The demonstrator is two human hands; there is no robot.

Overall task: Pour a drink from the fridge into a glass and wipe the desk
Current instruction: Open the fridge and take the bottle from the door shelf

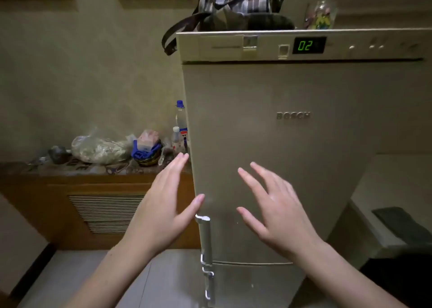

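- Beige metal fridge (292, 156) stands with both doors closed; the seam between upper and lower door runs low in view, and a green display near its top edge reads 02.
- Its door handle (205, 240) runs down the left edge, pale and vertical, crossing the seam.
- The left hand (163, 205) is released, fingers straight and together, fingertips at the fridge's left edge, thumb tip just above the handle's top end.
- The right hand (278, 207) is also released, fingers spread, held before the upper door's lower part; whether it touches the door cannot be told.
- Left of the fridge a wooden cabinet (98, 212) carries plastic bags and two bottles (181, 125) at its right end, against the fridge's side.
- Pale floor (70, 279) lies open below the left forearm.
- A plaid bag (236, 1) sits on the fridge top.
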